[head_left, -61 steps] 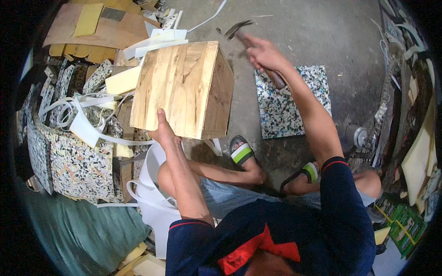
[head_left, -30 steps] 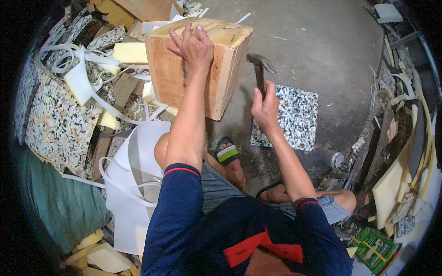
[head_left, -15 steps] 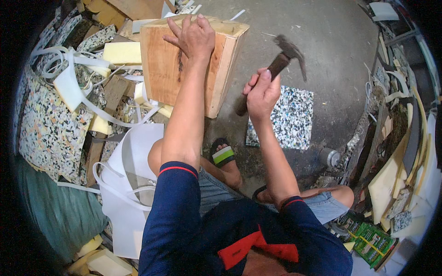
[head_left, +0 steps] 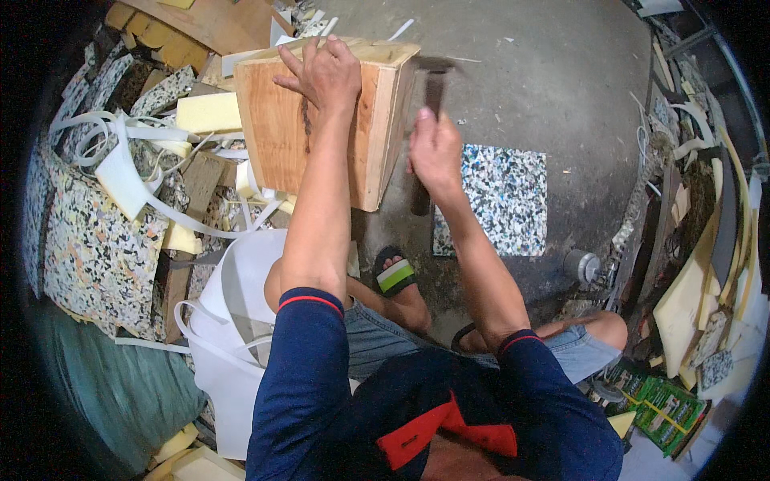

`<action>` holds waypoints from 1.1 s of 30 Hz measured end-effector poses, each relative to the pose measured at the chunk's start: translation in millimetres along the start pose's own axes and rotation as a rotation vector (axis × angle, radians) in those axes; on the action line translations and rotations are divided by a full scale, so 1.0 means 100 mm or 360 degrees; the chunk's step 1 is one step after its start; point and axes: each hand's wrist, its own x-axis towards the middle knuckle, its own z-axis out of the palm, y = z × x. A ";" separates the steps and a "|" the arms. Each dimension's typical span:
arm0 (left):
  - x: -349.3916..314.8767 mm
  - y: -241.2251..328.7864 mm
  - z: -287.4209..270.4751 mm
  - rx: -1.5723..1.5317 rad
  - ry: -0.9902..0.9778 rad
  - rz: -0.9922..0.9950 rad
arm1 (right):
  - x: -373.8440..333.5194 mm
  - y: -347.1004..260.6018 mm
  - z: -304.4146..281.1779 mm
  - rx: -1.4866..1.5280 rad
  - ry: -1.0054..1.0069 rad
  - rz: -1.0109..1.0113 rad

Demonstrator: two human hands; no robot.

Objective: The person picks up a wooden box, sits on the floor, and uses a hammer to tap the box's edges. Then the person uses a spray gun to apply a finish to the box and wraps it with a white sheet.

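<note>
A wooden box frame (head_left: 277,128) stands on the concrete floor in front of me. My left hand (head_left: 325,76) lies flat on its top board with fingers spread, pressing it down. My right hand (head_left: 435,152) is closed on the handle of a hammer (head_left: 434,68), whose blurred head sits at the box's upper right edge. My knees and feet in sandals (head_left: 395,272) are below the box.
A speckled foam square (head_left: 501,200) lies on the floor to the right. Foam offcuts, white straps and speckled pads (head_left: 92,240) pile up at left. A white bucket (head_left: 233,321) stands by my left leg. Scraps and green boxes (head_left: 666,405) line the right side.
The hammer, raised to the right half a second ago, has swung down to the box's upper right edge. My left hand stays on the box top.
</note>
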 end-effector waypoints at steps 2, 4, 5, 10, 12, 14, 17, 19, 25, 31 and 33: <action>-0.01 0.01 -0.01 0.0004 -0.0024 -0.0023 | -0.01 -0.07 0.00 0.0492 0.0294 0.0232; -0.01 0.01 -0.01 0.0034 -0.0033 -0.0031 | -0.01 -0.17 0.01 -0.0059 0.0250 -0.0094; -0.01 0.02 -0.02 0.0039 -0.0024 -0.0025 | -0.01 -0.21 0.01 -0.0372 0.0236 -0.0162; 0.01 0.03 0.00 0.0070 -0.0073 -0.0036 | 0.00 -0.29 -0.12 -0.0408 0.0370 -0.0132; 0.02 0.02 0.01 0.0042 -0.0013 -0.0002 | 0.00 -0.28 -0.17 -0.0300 0.0302 -0.0189; 0.03 0.02 0.03 0.0052 -0.0042 -0.0008 | 0.01 -0.29 -0.19 -0.0706 -0.0016 -0.0210; 0.06 0.02 0.05 0.0047 -0.0060 -0.0015 | 0.02 -0.33 -0.16 -0.0730 -0.0074 -0.0257; 0.06 0.00 0.07 0.0069 -0.0057 -0.0009 | 0.02 -0.35 -0.13 -0.0398 0.0054 -0.0239; 0.09 0.02 0.10 0.0040 -0.0006 0.0003 | 0.08 -0.32 -0.08 -0.0671 -0.0047 -0.0349; 0.09 0.05 0.07 0.0099 -0.0073 0.0003 | 0.13 -0.28 -0.06 -0.0041 0.0267 -0.0344; 0.11 0.06 0.07 0.0107 -0.0069 -0.0006 | 0.15 -0.30 -0.03 -0.0709 0.0032 -0.0552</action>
